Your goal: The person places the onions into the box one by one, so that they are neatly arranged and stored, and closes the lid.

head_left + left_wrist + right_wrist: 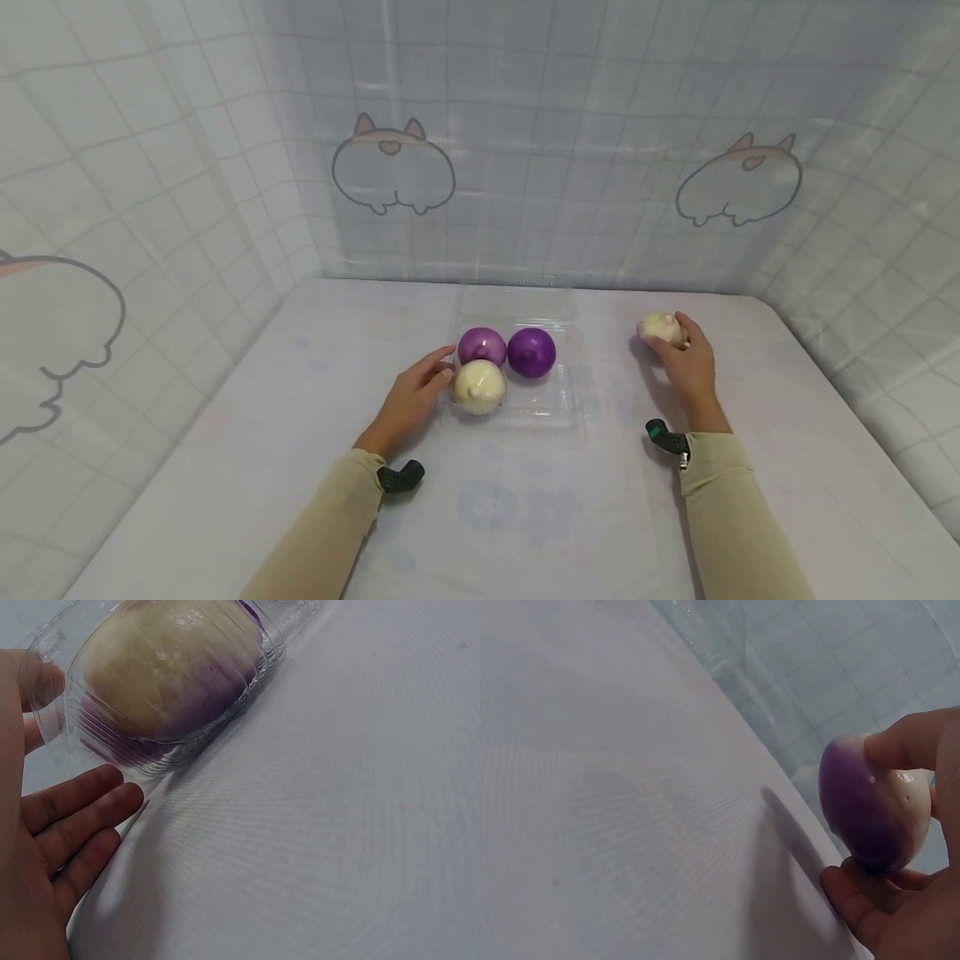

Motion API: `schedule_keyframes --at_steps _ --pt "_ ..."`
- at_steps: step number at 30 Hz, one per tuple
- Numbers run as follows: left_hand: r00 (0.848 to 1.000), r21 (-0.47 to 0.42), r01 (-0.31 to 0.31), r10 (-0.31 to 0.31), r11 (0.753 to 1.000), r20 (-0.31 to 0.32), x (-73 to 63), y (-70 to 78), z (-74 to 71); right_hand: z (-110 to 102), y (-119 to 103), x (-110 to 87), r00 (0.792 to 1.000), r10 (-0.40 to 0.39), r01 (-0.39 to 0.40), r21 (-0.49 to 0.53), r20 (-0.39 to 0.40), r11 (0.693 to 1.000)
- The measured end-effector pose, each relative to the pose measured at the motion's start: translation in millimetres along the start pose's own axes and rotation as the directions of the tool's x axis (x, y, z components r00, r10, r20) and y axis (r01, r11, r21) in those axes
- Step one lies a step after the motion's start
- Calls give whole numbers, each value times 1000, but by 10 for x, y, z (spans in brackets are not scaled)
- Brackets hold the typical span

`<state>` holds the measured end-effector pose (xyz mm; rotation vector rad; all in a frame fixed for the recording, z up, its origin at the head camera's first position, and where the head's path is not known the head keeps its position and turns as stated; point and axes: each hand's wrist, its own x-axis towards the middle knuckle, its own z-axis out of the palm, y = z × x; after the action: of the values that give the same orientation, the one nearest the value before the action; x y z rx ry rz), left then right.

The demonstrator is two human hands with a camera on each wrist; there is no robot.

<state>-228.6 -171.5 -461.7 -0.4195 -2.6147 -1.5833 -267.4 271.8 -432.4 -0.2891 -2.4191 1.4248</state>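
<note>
A clear plastic clamshell box lies with its lid folded back. In it sit a light purple turnip, a dark purple turnip and a cream turnip, whose underside looks purple in the left wrist view. At the box's left side is my left hand, its fingers loosely extended; some show through the clear plastic in the left wrist view. My right hand, off to the right, grips a purple-and-white turnip between thumb and fingers. Its pale side faces up in the head view.
A pale cloth with faint flowers covers the table. Grid-patterned curtains with cartoon animal prints enclose the back and both sides. A dark wrist device is on the left wrist, another on the right.
</note>
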Motion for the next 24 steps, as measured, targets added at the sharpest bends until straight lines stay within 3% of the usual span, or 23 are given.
schedule_keyframes --at_steps 6,15,24 --pt "1000 2 4 -4 1000 1 8 4 -1 11 4 4 999 23 -26 73 40 997" --pt "1000 3 7 -7 1000 -3 -2 1 13 24 4 1 997 48 -53 92 55 994" --pt "1000 -6 1 -1 1000 -6 -5 23 7 121 -114 -32 985 99 -122 164 142 979"
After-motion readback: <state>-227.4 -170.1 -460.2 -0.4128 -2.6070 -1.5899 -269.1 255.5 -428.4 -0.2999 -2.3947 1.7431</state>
